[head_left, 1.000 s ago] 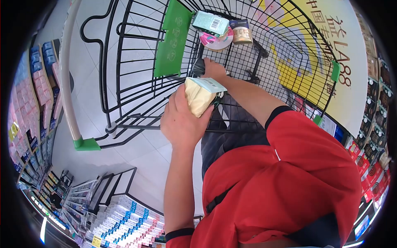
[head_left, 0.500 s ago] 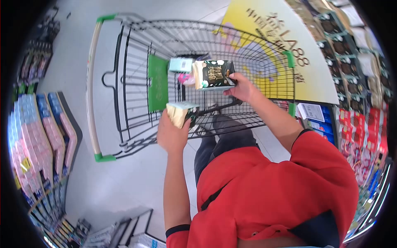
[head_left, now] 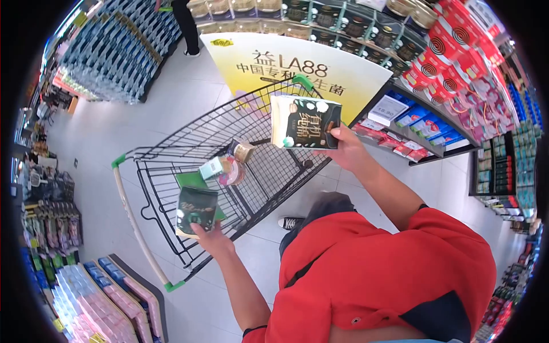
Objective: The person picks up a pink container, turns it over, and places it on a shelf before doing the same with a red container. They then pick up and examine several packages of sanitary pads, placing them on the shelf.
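Observation:
My right hand (head_left: 350,150) is closed on the near right corner of a black-and-cream pack (head_left: 309,123) labelled organic pure cotton in Chinese, held above the far end of the shopping cart. Over the cart's green flap (head_left: 191,180), my left hand (head_left: 214,240) grips the bottom edge of a second black-and-cream pack (head_left: 197,207), its thumb on the front. The wire shopping cart (head_left: 135,224) stands at an angle before me. Inside it lie a pale teal box (head_left: 211,167), a pink round-looking package (head_left: 233,172) and a brown-gold pack (head_left: 243,151).
Beyond the cart stands a yellow-white sign panel (head_left: 240,57), with shelves of dark packs (head_left: 351,26) behind. Red packages (head_left: 440,63) hang at right above a shelf with a price tag (head_left: 389,108). Pink and blue stacks (head_left: 97,303) stand lower left. Another person's leg (head_left: 186,26) shows at top left.
My view has turned, so cart and shelves appear rotated. My hands have spread apart: the left pack is now further left over the green flap, the right pack nearer the sign. Both stay held.

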`<action>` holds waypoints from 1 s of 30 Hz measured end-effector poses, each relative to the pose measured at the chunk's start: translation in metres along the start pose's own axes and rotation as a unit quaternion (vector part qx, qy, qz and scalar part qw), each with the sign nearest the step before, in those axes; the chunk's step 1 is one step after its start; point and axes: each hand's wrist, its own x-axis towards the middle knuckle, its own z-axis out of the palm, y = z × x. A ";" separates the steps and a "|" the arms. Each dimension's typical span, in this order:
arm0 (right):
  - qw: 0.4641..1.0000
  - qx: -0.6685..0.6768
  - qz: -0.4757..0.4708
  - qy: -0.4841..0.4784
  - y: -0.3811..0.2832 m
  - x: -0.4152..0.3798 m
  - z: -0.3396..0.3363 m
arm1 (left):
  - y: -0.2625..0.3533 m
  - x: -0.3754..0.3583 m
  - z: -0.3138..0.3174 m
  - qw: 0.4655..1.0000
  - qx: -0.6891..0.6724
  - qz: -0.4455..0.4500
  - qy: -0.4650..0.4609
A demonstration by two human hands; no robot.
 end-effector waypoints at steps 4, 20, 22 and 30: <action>0.994 -0.049 -0.007 0.102 -0.018 -0.028 0.003 | 0.016 -0.035 0.072 0.921 -0.298 -0.137 -0.209; 0.953 -0.203 -0.104 0.199 -0.150 -0.223 -0.101 | -0.096 -0.251 0.278 0.737 -0.286 -0.349 -0.503; 0.956 -0.168 -0.101 0.220 -0.167 -0.259 -0.112 | -0.110 -0.287 0.295 0.734 -0.260 -0.361 -0.513; 0.889 -0.194 -0.171 0.377 -0.244 -0.358 -0.146 | -0.135 -0.377 0.338 0.636 -0.213 -0.409 -0.619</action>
